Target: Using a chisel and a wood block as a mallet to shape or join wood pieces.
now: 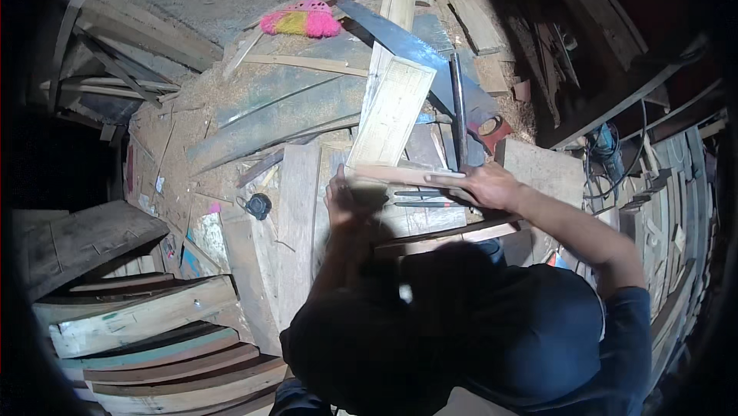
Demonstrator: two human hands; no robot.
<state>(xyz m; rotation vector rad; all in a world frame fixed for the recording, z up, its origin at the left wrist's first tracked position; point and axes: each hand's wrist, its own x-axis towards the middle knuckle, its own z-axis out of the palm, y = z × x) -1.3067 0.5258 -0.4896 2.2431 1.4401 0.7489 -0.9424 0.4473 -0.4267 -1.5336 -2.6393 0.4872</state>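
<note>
My right hand point(486, 185) is closed on the right end of a short pale wooden piece point(396, 174), held crosswise and slightly blurred. My left hand point(342, 194), in shadow, grips around its left end. Just beyond lies a pale rough board point(392, 108), with a long saw blade point(396, 39) behind it and a dark metal bar point(459, 108) alongside. Thin hand tools point(423, 204) lie below the held piece. A black tape measure point(258, 207) is left of my hands, among loose planks point(300, 224).
A pink and yellow fluffy item point(300, 22) lies at the back. Stacked boards fill the lower left point(146, 316) and right point(676, 216). A blue power tool point(603, 158) with a cable is at the right. Sawdust point(192, 131) and offcuts cover the floor.
</note>
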